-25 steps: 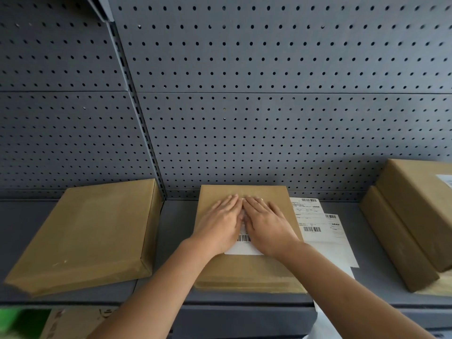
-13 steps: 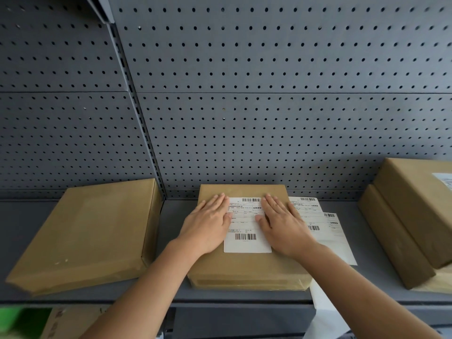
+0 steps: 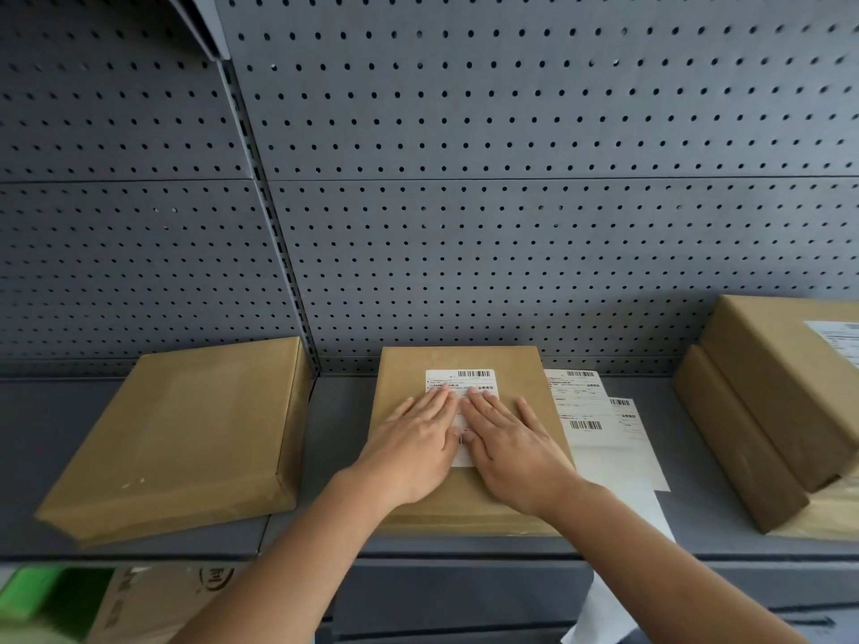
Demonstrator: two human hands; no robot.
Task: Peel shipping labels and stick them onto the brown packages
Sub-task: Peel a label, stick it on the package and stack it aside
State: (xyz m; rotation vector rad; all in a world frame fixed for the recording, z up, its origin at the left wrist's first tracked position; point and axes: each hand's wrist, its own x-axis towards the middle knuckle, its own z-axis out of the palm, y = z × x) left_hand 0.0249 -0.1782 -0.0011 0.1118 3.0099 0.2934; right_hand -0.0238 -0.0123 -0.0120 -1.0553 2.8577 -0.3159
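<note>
the left hand [image 3: 418, 450] and right hand [image 3: 506, 450] lie flat and open side by side, holding nothing, pressing the white label [image 3: 460, 381] on the middle brown package [image 3: 520, 364], and the label runs straight away from them, its far end peeking out beyond them.

1. A stockroom or shop packing bay: grey steel retail shelving, its perforated pegboard back panels [image 3: 511, 225] meeting at a slotted upright [image 3: 274, 253].
2. Brown-paper packages [image 3: 181, 434] lie flat and stacked along the shelf [image 3: 339, 439].
3. Barcoded shipping-label sheets [image 3: 604, 427] lie loose beside them; a printed carton [image 3: 153, 606] sits on the level below.
</note>
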